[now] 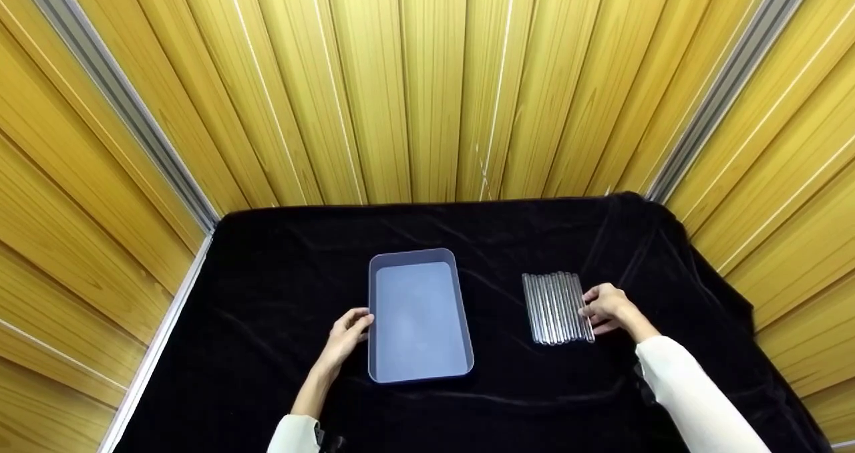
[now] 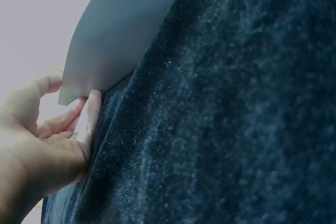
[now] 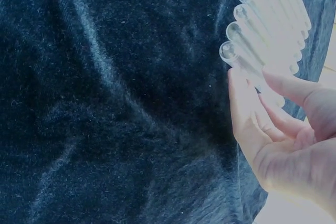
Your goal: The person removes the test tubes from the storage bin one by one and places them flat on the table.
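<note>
A shallow blue-grey rectangular tray (image 1: pixel 419 319) lies on dark cloth. My left hand (image 1: pixel 349 333) pinches its left wall, the thumb at the rim and the fingers against the outer side; the left wrist view shows the tray wall (image 2: pixel 113 35) between thumb and left hand (image 2: pixel 58 135) fingers. To the right, several clear glass test tubes (image 1: pixel 553 308) lie side by side in a row, their rounded ends (image 3: pixel 229 51) visible in the right wrist view. My right hand (image 1: pixel 606 308) is at the row's right edge, thumb and fingertips pinching the outermost tube.
Black velvety cloth (image 1: pixel 280 266) with soft wrinkles covers the table. Yellow wood-patterned panels (image 1: pixel 427 92) stand behind and on both sides, with grey metal posts (image 1: pixel 728 85) at the corners. A stretch of cloth separates the tray from the tubes.
</note>
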### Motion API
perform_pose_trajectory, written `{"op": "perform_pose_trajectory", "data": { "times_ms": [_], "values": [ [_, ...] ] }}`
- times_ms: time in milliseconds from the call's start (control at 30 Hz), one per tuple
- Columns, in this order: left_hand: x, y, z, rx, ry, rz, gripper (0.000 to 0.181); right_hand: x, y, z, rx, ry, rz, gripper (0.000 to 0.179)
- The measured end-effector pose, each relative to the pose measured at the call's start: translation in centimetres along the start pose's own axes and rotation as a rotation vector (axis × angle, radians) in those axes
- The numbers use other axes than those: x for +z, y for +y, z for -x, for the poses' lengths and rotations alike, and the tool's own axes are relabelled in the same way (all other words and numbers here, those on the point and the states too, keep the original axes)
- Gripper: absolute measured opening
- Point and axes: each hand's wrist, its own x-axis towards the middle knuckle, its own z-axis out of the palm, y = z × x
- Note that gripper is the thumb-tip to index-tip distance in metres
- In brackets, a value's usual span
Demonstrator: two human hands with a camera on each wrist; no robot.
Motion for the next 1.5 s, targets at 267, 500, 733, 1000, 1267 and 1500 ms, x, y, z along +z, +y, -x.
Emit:
{"op": "perform_pose_trajectory", "data": {
  "times_ms": [267,500,733,1000,1267,1500],
  "values": [
    [-0.1,-2.4,-1.6,0.001,0.022,-0.001,0.039,0.0,0.1,0.1,-0.003,0.016,0.006,0.044],
    [-0.1,0.3,0.0,0.012,0.001,-0.001,0.039,0.1,0.0,0.2,-0.017,0.019,0.031,0.046],
    [-0.3,-1.6,-0.9,0.002,0.012,-0.018,0.041,0.2,0.2,0.3,-0.027,0.01,0.057,0.041],
    [-0.3,-2.9,-1.7,0.015,-0.01,-0.021,0.043,-0.5,0.5,0.2,-0.025,0.039,0.068,0.031],
    [-0.2,-2.8,-1.6,0.004,-0.011,-0.038,0.043,-1.3,0.1,-0.2,-0.18,0.277,0.198,0.028],
    [-0.4,-2.5,-1.9,0.0,-0.002,-0.021,0.041,-0.5,-2.2,0.5,-0.28,0.413,0.438,0.04]
  ]
}}
